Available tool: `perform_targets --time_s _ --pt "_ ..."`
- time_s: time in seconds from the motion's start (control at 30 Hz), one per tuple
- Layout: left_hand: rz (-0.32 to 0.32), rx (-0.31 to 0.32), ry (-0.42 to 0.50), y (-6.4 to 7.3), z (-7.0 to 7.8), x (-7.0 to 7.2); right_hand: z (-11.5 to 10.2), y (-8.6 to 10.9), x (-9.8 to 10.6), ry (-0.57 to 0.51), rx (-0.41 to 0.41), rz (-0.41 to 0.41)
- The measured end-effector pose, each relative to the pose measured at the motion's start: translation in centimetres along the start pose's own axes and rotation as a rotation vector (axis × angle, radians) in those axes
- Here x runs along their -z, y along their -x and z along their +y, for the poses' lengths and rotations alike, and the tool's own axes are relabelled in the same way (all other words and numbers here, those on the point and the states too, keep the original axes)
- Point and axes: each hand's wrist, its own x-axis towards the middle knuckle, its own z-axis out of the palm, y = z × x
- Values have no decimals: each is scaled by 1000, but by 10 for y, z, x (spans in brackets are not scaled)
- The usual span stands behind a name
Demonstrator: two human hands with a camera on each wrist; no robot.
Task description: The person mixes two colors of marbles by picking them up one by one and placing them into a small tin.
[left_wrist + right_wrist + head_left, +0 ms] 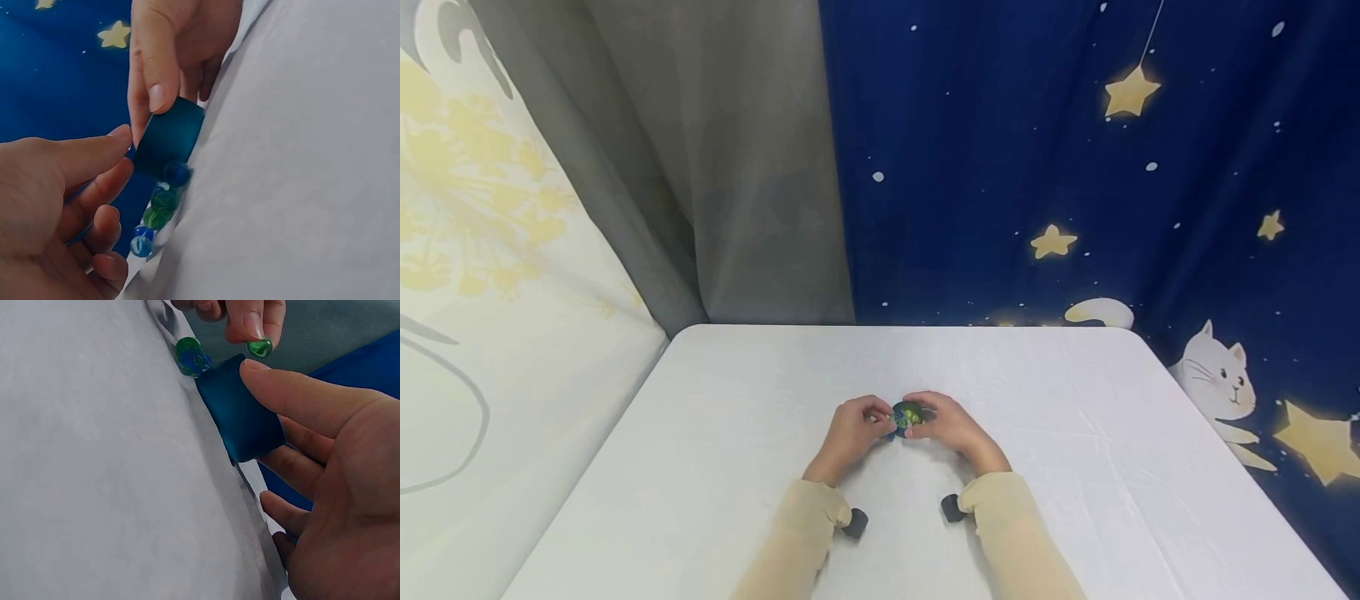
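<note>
A small teal-blue cup stands between the two hands, its mouth up, with green and yellowish marbles showing inside. My right hand grips the cup from the right side, thumb on the near wall and fingers behind. On the other side, my left hand pinches a green swirled glass marble between thumb and fingertips, close beside the rim. Several blue and green marbles sit bunched on the table against the cup's left side.
A white cloth covers the table, whose far edge meets a grey curtain and a blue star-patterned curtain. Black wrist devices protrude from the cream sleeves.
</note>
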Motion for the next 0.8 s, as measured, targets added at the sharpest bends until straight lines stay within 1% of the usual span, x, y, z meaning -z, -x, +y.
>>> perform_targets --time_s 0.1,0.3,0.63,0.8 --pt "8 -16 -2 1 1 -3 0 1 0 -8 -5 4" --pt "14 -33 -14 3 -1 -6 1 1 -1 -4 35 0" --pt "-8 -20 -26 2 -3 2 -1 0 -2 33 9 9" --pt "-43 -3 -27 2 -4 6 0 0 -1 25 7 13"
